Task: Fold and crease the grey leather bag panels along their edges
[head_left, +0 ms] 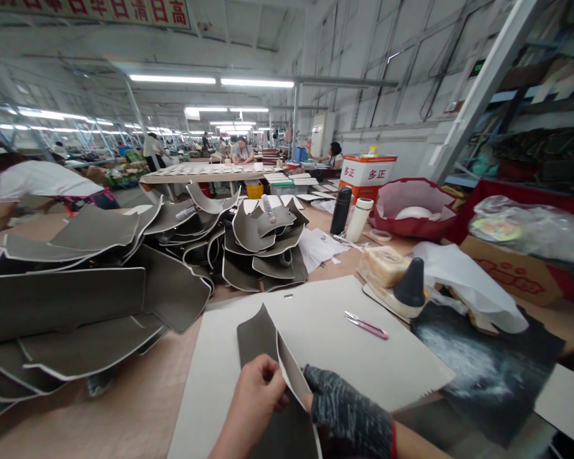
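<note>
Dark taupe, curved panel with white edges (254, 336), held over the near edge of a flat off-white board (325, 341) on the brown table (138, 401).
Bare left hand (258, 390) has its fingertips drawn together at the panel's white edge; whether they grip it, I cannot tell. Right hand (347, 408), in a dark speckled glove, is clamped on the panel's right side. Pink-handled metal snips (370, 327) lie inside the board's right edge; similar panels (83, 296) heap toward the table's left edge.

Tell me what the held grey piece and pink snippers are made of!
Held grey piece: perhaps leather or imitation leather; it's matte and bent, with pale edges. Pink snippers: silvery blades suggest metal; pink handles may be coated metal or plastic.
</note>
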The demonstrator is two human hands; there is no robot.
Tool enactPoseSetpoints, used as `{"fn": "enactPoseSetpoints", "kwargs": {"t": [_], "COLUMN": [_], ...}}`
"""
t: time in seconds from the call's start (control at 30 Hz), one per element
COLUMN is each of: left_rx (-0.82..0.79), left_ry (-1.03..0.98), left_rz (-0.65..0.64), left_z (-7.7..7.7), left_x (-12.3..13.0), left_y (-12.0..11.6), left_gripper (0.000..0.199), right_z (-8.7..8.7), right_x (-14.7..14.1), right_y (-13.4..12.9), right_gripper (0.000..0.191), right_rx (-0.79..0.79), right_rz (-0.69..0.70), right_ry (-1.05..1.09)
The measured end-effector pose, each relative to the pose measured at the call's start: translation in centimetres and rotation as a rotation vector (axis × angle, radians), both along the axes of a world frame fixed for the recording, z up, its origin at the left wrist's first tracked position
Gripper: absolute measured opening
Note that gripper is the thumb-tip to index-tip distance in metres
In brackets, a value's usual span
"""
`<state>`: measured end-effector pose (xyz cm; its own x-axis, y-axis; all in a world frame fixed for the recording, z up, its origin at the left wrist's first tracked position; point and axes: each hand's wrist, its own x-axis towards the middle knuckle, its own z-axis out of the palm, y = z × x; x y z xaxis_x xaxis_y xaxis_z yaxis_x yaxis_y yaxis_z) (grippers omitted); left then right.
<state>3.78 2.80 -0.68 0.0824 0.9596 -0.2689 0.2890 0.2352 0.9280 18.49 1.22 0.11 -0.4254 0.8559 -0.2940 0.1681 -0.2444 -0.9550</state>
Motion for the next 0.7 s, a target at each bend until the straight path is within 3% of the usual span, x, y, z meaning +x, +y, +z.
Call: {"fn": "enactPoseSetpoints", "kwargs": {"t": [0.13,0.33,0.53,0.7], "left_rx": [0.066,0.073,0.194,0.134], "left_ry": [-0.007,-0.003,0.124,0.081], "left_rz": [0.052,0.061,-0.025,-0.062], "left_z": [0.3,1.2,1.2,1.1], "left_x": [-0.7,-0.7,1.1,1.8], "left_y": [-0.5,-0.7,-0.5,-1.1], "left_gripper": [0.018,0.015,0.016,0.016], "right_z": [-1.1,-1.8,0.8,1.8], "right_x": [3.1,5.8,2.0,-0.7], "right_y": [0.9,4.0,3.7,4.9], "right_gripper": [0.018,0.006,0.028,0.022], "right_rx": [0.043,0.163,0.481,0.608], "right_rz": [0.038,-0.089,-0.163,-0.109], "right_ry": [-0.188,-0.460,-0.619,-0.741]}}
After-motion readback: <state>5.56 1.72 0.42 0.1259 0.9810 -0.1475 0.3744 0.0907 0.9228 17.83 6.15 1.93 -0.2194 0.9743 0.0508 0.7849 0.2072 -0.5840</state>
